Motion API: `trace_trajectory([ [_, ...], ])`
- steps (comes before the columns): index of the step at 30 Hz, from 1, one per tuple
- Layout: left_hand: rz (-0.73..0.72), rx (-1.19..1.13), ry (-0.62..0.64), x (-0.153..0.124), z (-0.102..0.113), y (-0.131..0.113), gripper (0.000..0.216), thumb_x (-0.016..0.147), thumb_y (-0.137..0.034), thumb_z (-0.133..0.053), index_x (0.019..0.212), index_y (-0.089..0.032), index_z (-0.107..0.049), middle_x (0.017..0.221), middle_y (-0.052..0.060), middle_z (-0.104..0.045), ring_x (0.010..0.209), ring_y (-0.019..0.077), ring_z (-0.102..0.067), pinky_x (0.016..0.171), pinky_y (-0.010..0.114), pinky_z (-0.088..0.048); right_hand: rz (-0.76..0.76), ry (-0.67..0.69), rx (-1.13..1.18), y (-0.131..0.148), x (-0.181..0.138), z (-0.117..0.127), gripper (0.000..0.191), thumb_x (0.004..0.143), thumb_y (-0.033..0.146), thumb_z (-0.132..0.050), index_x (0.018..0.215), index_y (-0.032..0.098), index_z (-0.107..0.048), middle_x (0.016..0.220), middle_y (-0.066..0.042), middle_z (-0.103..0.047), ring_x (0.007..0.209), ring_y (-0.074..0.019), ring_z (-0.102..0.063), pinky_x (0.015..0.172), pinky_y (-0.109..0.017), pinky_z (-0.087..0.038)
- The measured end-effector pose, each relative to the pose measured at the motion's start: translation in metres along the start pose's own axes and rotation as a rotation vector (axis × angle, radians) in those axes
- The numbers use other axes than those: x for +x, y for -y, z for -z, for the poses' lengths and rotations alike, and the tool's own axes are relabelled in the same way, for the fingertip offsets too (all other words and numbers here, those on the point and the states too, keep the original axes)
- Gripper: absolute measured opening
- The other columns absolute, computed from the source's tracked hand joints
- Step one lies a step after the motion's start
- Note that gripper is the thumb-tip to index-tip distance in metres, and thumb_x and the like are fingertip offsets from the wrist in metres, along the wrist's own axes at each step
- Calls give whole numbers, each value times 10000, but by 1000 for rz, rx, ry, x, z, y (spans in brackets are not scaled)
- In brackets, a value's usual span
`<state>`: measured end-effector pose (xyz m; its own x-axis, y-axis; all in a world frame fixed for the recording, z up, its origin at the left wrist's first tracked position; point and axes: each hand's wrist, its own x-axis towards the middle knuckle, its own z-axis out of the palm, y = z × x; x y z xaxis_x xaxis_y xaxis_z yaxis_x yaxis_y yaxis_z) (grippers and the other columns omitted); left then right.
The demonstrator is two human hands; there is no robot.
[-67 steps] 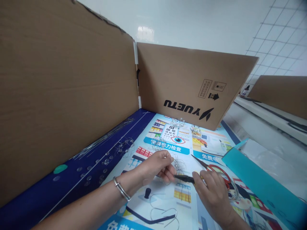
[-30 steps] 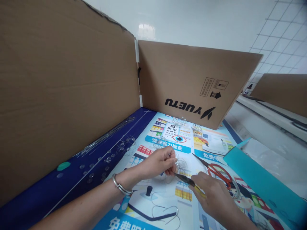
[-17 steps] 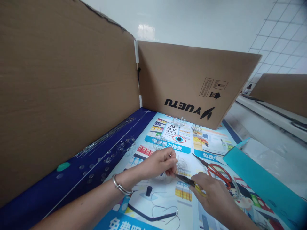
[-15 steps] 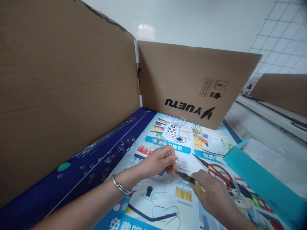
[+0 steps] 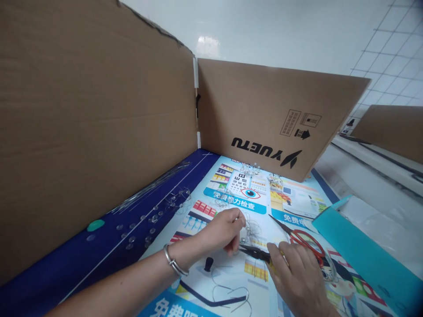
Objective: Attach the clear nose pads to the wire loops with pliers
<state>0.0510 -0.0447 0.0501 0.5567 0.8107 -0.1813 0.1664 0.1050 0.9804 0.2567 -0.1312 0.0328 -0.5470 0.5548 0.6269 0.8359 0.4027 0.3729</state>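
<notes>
My left hand (image 5: 222,230) is closed in a pinch on a thin wire piece I can barely make out, just above the printed poster (image 5: 291,198) on the table. A silver bangle (image 5: 175,264) sits on that wrist. My right hand (image 5: 295,275) grips dark pliers (image 5: 254,252) with yellow on the handle. The pliers' tip points left and meets my left fingertips. A tangle of thin wire (image 5: 253,226) lies just beyond the two hands.
Red-handled scissors (image 5: 302,240) lie right of my hands. A teal box (image 5: 360,255) sits further right. Bent wires (image 5: 231,295) lie near the front edge. Clear beads (image 5: 145,220) and straight wires (image 5: 152,185) rest on the blue strip. Cardboard walls (image 5: 264,114) enclose the left and back.
Both hands have dropped slightly toward the table and stay joined at the pliers' tip. The view has shifted a little, so everything sits further right.
</notes>
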Motion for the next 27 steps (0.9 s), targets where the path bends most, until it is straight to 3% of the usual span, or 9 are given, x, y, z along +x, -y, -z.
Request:
trace_trajectory([
  [8,-18,144,-77,-3,-7,5,231,818,-391,-399,829,-189,-511,444,-60,-445,302,82,-385,279,148,-275,63,27,-51,0,0,1,263,792,144,-513,1045,162,-581,905,-105,-592,793,-244,-512,686,-397,-371],
  [18,-56,234,-117,-6,-10,-1,185,800,-268,-382,793,-167,-537,400,-83,-379,316,76,-377,352,161,-256,49,31,-38,0,1,1,251,830,132,-454,1042,167,-583,908,-105,-590,807,-236,-513,698,-395,-372],
  [27,-28,263,-102,-6,-11,-1,207,804,-284,-356,803,-179,-534,426,-78,-373,330,87,-384,352,177,-251,55,32,-22,1,2,3,248,835,113,-443,1039,146,-581,907,-116,-590,818,-245,-508,700,-400,-377],
])
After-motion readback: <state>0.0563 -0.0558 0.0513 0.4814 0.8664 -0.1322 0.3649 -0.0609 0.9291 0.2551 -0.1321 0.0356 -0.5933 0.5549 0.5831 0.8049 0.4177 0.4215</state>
